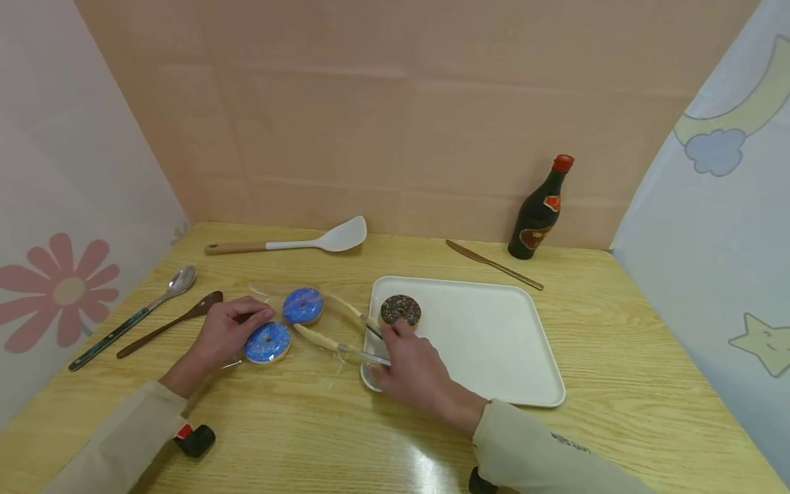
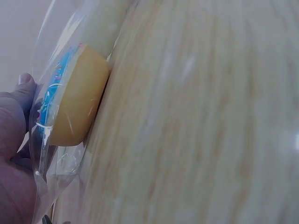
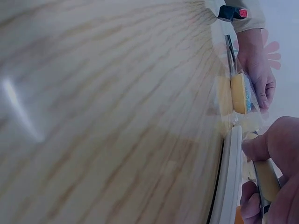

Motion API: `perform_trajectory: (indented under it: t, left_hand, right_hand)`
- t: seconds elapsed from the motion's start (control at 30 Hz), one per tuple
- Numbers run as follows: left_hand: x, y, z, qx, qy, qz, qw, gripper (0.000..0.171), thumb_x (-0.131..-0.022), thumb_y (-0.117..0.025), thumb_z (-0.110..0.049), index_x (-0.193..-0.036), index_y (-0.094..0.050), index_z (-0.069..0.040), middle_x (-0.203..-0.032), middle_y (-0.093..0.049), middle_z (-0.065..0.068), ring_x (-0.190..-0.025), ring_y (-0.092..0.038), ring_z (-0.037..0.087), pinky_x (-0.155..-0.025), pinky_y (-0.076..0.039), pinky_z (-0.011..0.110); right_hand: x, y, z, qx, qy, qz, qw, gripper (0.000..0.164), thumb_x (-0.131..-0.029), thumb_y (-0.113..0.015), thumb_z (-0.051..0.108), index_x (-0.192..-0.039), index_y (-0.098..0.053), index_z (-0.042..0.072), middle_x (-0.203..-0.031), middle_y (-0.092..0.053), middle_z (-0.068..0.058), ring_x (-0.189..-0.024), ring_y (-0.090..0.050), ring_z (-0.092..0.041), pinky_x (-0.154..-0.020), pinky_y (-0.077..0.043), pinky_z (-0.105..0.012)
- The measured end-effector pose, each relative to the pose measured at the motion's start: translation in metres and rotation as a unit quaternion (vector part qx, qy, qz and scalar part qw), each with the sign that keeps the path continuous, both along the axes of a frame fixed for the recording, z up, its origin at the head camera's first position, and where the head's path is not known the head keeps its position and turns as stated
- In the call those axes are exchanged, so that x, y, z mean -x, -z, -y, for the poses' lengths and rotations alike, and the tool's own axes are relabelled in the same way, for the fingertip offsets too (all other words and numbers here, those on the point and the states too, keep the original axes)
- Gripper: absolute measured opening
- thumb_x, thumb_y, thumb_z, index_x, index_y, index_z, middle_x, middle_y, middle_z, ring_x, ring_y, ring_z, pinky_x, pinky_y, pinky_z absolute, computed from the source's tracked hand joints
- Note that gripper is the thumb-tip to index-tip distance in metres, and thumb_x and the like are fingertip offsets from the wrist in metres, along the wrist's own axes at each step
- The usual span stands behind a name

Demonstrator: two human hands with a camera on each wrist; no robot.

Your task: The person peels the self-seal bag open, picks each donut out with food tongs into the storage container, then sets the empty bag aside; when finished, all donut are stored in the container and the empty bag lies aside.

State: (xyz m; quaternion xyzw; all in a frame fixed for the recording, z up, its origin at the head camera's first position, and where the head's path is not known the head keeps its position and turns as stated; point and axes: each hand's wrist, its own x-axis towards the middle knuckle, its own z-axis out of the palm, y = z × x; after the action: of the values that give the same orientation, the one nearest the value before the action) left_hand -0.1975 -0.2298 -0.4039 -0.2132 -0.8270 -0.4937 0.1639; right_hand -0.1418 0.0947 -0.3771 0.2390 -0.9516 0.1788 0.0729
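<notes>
Tongs with 2 cream-coloured tips are standing spread beside a deep-blue frosted donut, which is lying on the wood-grain table, left of a white tray. A person's right hand is gripping the tongs' metal arms above the tray's left edge; whether the tips are touching the donut, the views are not showing clearly. The left hand is pinching a clear plastic bag beside a light-blue sprinkled donut, which is sitting inside that film. Careful work is likely calling for a steady left pinch, keeping loose film from catching between tips and donut, and a light, even squeeze across the donut's sides. The tray's raised left rim is running beneath the right hand, and a chocolate sprinkled donut is occupying that end, so any crossing is probably asking for some lift. Wider room is stretching over the tray's right half. A gold-toned knife is lying behind the tray, near a dark bottle; a brown spoon is crowding the left hand's outer side.
</notes>
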Motion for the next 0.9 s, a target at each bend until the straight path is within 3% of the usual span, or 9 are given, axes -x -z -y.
perform_trajectory:
  t: [0.37, 0.57, 0.73, 0.9]
  left_hand:
    - [0.0, 0.001, -0.002, -0.003, -0.004, -0.004, 1.0, 0.012, -0.083, -0.063, 0.015, -0.088, -0.072, 0.008, -0.08, -0.066, 0.017, -0.071, -0.059, 0.008, -0.061, -0.047, 0.016]
    - [-0.001, -0.001, -0.002, 0.003, -0.008, 0.002, 1.0, 0.01, -0.086, -0.064, 0.009, -0.09, -0.073, 0.005, -0.081, -0.067, 0.011, -0.073, -0.06, 0.008, -0.062, -0.048, 0.017]
    - [-0.001, 0.0, -0.002, 0.006, -0.016, 0.002, 0.9999, 0.008, -0.087, -0.066, 0.003, -0.091, -0.073, 0.004, -0.082, -0.068, 0.009, -0.074, -0.061, 0.007, -0.062, -0.048, 0.017]
    - [0.0, 0.0, -0.003, 0.011, -0.025, -0.005, 0.9996, 0.008, -0.086, -0.066, 0.004, -0.09, -0.074, 0.004, -0.081, -0.068, 0.007, -0.073, -0.061, 0.005, -0.062, -0.048, 0.016]
  right_hand:
    - [0.0, 0.003, -0.001, 0.001, -0.009, -0.018, 1.0, 0.054, -0.08, -0.073, 0.032, -0.123, -0.055, 0.003, -0.095, -0.05, -0.004, -0.047, -0.046, -0.017, -0.044, -0.043, -0.032]
    - [-0.003, 0.007, -0.006, 0.011, -0.018, -0.043, 0.999, 0.054, -0.079, -0.074, 0.03, -0.122, -0.056, 0.003, -0.097, -0.052, -0.005, -0.052, -0.05, -0.019, -0.047, -0.046, -0.034]
    - [-0.008, 0.009, -0.012, 0.026, -0.015, -0.033, 0.999, 0.048, -0.078, -0.074, 0.03, -0.117, -0.058, 0.005, -0.1, -0.054, -0.004, -0.059, -0.053, -0.018, -0.052, -0.047, -0.033]
    - [-0.015, 0.008, -0.022, 0.044, -0.02, -0.042, 0.998, 0.041, -0.075, -0.077, 0.028, -0.107, -0.059, 0.008, -0.088, -0.05, 0.0, -0.057, -0.048, -0.014, -0.05, -0.044, -0.03]
